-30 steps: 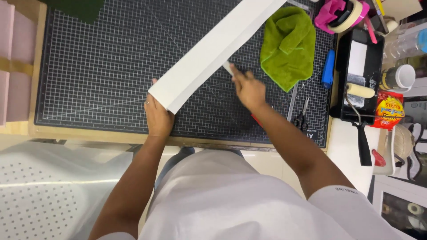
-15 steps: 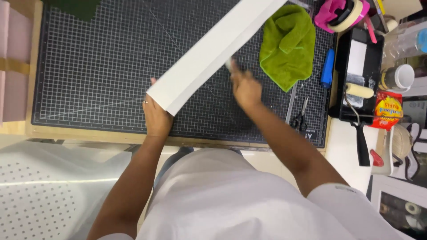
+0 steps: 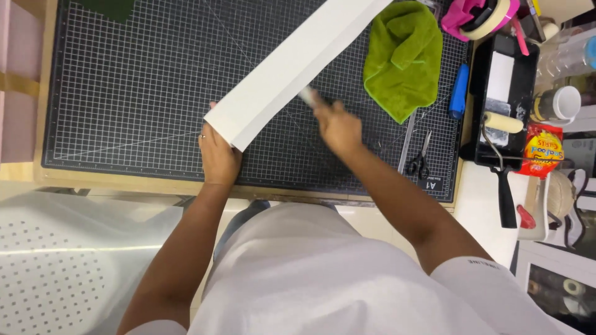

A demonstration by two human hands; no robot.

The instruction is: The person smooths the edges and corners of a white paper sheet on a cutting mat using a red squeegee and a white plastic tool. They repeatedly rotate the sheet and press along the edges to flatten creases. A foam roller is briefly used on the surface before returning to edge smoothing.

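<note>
Black gridded cutting mat [image 3: 124, 93] covers the wooden table [image 3: 37, 177]. Left hand [image 3: 217, 155] lies flat, fingers spread, pressing down the near end of a long white folded strip [image 3: 292, 68] that runs diagonally up to the right across the mat. Right hand [image 3: 338, 127], blurred, is closed around a small pale tool [image 3: 307, 96] touching the strip's lower edge. Beyond it: a green cloth [image 3: 403, 59], scissors [image 3: 421, 158], and a black tray [image 3: 528, 80] with a paint roller [image 3: 500, 124].

The long white folded strip [image 3: 292, 68] lay diagonally across my gridded mat, lower-centre to upper-right of frame.
</note>
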